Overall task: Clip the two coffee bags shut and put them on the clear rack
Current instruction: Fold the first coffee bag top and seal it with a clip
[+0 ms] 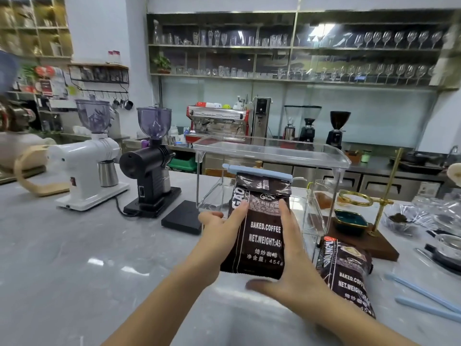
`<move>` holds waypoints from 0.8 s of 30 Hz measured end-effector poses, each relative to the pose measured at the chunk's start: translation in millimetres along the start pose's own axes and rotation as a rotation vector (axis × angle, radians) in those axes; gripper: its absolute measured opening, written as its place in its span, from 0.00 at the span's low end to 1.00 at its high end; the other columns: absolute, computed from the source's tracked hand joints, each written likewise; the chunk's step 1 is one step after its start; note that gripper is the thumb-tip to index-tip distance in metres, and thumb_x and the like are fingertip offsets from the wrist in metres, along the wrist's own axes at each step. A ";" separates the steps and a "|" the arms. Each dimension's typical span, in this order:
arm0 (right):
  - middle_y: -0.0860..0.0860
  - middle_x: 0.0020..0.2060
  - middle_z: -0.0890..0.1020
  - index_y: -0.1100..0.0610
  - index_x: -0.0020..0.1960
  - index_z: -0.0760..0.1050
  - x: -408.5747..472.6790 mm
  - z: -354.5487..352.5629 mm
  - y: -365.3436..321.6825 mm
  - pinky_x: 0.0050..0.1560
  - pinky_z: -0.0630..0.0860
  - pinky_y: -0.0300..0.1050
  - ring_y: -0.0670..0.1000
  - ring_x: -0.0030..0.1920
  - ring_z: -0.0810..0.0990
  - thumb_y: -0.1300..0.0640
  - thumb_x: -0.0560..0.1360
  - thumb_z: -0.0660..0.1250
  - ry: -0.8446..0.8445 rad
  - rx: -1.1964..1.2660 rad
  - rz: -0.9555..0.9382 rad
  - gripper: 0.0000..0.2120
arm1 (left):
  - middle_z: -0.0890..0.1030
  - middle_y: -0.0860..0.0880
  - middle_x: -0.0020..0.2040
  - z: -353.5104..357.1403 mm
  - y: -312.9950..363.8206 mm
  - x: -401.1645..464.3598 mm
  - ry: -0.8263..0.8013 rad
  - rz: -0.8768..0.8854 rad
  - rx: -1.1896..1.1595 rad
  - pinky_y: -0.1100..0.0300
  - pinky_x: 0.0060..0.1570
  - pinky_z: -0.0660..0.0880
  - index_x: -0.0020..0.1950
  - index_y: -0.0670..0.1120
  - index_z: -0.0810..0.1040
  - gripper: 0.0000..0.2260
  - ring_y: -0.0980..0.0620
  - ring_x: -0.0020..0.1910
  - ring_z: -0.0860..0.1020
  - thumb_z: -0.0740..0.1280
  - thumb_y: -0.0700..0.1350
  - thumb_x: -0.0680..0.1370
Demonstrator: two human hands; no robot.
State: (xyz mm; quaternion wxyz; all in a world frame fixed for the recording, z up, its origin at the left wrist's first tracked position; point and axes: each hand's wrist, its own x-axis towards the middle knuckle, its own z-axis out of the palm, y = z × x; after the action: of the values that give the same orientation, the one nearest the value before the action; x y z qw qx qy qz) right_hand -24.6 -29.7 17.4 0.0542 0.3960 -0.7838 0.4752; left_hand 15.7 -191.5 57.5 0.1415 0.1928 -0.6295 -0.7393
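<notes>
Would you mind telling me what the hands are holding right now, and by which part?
Both hands hold the clipped coffee bag upright by its sides: left hand on its left edge, right hand on its right edge.

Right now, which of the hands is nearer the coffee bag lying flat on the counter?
Right. The right hand holds the clipped bag just beside the flat bag; the left hand is on that bag's far side.
</notes>
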 end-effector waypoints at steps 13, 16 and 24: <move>0.50 0.67 0.70 0.46 0.73 0.61 52.9 -17.4 -3.0 0.64 0.76 0.56 0.52 0.65 0.74 0.56 0.62 0.82 0.037 0.039 -0.012 0.46 | 0.87 0.58 0.53 -30.4 6.0 25.5 -0.322 0.416 0.387 0.69 0.44 0.82 0.62 0.63 0.71 0.36 0.63 0.50 0.86 0.85 0.43 0.62; 0.50 0.67 0.71 0.46 0.73 0.61 63.9 -18.0 0.7 0.63 0.76 0.56 0.52 0.64 0.75 0.58 0.64 0.82 0.028 0.018 0.015 0.45 | 0.88 0.60 0.50 -34.9 12.5 35.5 -0.295 0.474 0.473 0.67 0.47 0.82 0.58 0.64 0.75 0.29 0.61 0.50 0.87 0.82 0.38 0.68; 0.51 0.67 0.71 0.50 0.76 0.59 97.1 -14.3 6.7 0.58 0.72 0.32 0.48 0.62 0.73 0.56 0.67 0.80 0.017 -0.075 0.011 0.44 | 0.86 0.58 0.49 -29.7 15.2 61.3 -0.083 0.585 0.636 0.76 0.43 0.75 0.64 0.50 0.79 0.23 0.67 0.46 0.83 0.79 0.38 0.71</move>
State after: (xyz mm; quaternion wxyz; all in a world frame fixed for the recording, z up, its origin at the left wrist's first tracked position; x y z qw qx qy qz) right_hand -99.3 -72.1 65.3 0.0730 0.3851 -0.8027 0.4494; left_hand -25.3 -247.8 62.0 0.2531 0.0102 -0.8593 -0.4444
